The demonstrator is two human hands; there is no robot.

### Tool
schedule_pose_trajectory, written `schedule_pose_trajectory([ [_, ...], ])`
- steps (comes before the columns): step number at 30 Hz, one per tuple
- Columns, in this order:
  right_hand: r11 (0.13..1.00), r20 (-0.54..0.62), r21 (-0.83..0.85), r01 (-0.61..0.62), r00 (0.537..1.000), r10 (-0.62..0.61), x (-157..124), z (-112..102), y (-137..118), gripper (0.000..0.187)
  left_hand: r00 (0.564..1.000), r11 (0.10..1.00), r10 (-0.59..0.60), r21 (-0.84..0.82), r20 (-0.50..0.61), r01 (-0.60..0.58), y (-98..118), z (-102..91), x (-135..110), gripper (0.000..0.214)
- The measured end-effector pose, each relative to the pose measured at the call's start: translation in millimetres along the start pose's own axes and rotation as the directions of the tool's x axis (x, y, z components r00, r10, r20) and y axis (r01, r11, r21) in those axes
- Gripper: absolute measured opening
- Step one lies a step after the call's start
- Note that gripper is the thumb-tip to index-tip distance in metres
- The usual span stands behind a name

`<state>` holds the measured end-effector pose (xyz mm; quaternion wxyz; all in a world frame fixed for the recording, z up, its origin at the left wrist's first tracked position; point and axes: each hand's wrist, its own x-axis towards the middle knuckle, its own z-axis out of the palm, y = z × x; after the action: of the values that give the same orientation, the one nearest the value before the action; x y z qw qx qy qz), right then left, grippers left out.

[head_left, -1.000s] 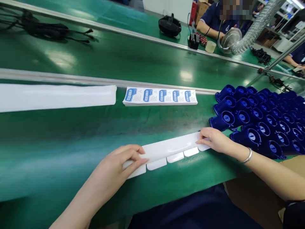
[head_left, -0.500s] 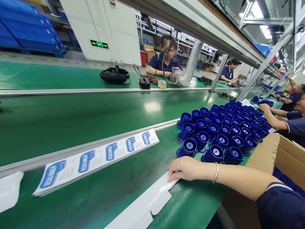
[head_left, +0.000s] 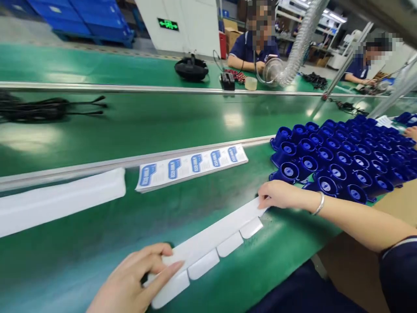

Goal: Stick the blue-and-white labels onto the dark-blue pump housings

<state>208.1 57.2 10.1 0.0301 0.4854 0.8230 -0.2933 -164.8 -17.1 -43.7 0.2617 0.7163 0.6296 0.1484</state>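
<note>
A white label strip [head_left: 216, 232] with its blank side up lies slantwise on the green bench [head_left: 286, 252]. Several white tabs [head_left: 203, 264] with rounded corners stick out along its near edge. At its left end, my left hand [head_left: 138, 276] pinches the strip between thumb and fingers. My right hand [head_left: 280, 194], with a bracelet on the wrist, grips the far right end. Just beyond lies a stack of printed label strips [head_left: 192, 167] with blue panels. To its left rests another long white strip [head_left: 65, 202], cut off by the frame edge.
Many dark blue plastic cups [head_left: 325, 154] stand packed together at the right. A metal rail [head_left: 182, 152] edges the belt [head_left: 169, 117], where black cables [head_left: 39, 108] lie. A co-worker [head_left: 254, 52] sits across, near a clear duct [head_left: 302, 39]. A cardboard box [head_left: 397, 204] stands at lower right.
My left hand has come into view and now holds the strip's left end. My view has swung left and down; the black cables on the belt have come into sight.
</note>
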Motion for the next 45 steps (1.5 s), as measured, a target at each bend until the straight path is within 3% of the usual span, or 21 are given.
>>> schedule_pose_trajectory([
  [5, 1.0, 0.051, 0.009, -0.011, 0.999, 0.01, -6.8, -1.7, 0.7, 0.02, 0.999, 0.997, -0.037, -0.071, 0.036, 0.039, 8.4, -5.5, -7.9, 0.067],
  [13, 0.997, -0.016, 0.049, -0.062, 0.998, 0.063, -6.8, 3.7, -4.7, 0.026, 0.997, 0.997, -0.061, -0.04, 0.042, 0.063, 12.8, -2.9, -4.4, 0.056],
  [18, 0.98, -0.073, 0.191, -0.05, 0.995, 0.065, -15.5, 5.2, 2.4, 0.019, 0.994, 0.982, -0.107, -0.155, 0.016, 0.108, 7.8, -10.5, -13.1, 0.04],
  [24, 0.916, -0.101, 0.401, 0.028, 0.995, 0.014, -21.5, 4.9, 7.8, 0.034, 0.997, 0.875, -0.02, -0.482, 0.068, 0.051, 0.4, -25.0, -31.1, 0.092],
  [27, 0.814, -0.038, 0.581, -0.022, 0.998, 0.053, -21.6, 5.8, 2.7, 0.046, 0.995, 0.865, -0.101, -0.493, 0.01, 0.093, 9.6, -27.2, -33.8, 0.103],
  [30, 0.6, 0.051, 0.791, -0.121, 0.99, 0.133, -20.1, 7.8, -3.5, 0.055, 0.979, 0.817, -0.176, -0.57, -0.105, 0.085, 14.8, -24.0, -31.2, 0.1],
  [32, 0.518, 0.03, 0.847, -0.12, 0.984, 0.178, -18.2, 9.1, -5.5, 0.059, 0.968, 0.765, -0.198, -0.642, -0.153, 0.055, 13.9, -19.9, -29.0, 0.101],
  [33, 0.52, -0.006, 0.848, -0.103, 0.979, 0.203, -17.0, 9.3, -5.5, 0.06, 0.966, 0.74, -0.204, -0.671, -0.16, 0.045, 12.8, -17.7, -28.3, 0.102],
  [34, 0.565, -0.063, 0.821, -0.078, 0.972, 0.227, -15.8, 9.0, -5.0, 0.061, 0.965, 0.721, -0.21, -0.692, -0.158, 0.043, 11.8, -15.6, -27.8, 0.103],
  [36, 0.755, -0.251, 0.656, -0.009, 0.94, 0.23, -13.4, 6.4, -3.5, 0.06, 0.967, 0.701, -0.213, -0.712, -0.141, 0.05, 11.6, -12.4, -27.3, 0.102],
  [38, 0.928, -0.456, 0.368, 0.058, 0.881, 0.126, -10.4, 1.4, -4.7, 0.054, 0.972, 0.679, -0.205, -0.732, -0.114, 0.058, 14.9, -11.3, -26.9, 0.099],
  [39, 0.969, -0.529, 0.229, 0.087, 0.847, 0.049, -8.3, -1.4, -7.6, 0.05, 0.974, 0.656, -0.202, -0.752, -0.103, 0.057, 18.0, -11.6, -26.5, 0.097],
  [41, 0.986, -0.598, 0.041, 0.159, 0.795, -0.103, -1.9, -5.7, -19.8, 0.043, 0.975, 0.598, -0.205, -0.8, -0.084, 0.057, 26.3, -13.1, -25.0, 0.091],
  [45, 0.926, -0.556, -0.112, 0.361, 0.749, -0.36, 23.9, -0.3, -66.8, 0.037, 0.971, 0.533, -0.227, -0.844, -0.078, 0.057, 42.3, -13.9, -19.0, 0.074],
])
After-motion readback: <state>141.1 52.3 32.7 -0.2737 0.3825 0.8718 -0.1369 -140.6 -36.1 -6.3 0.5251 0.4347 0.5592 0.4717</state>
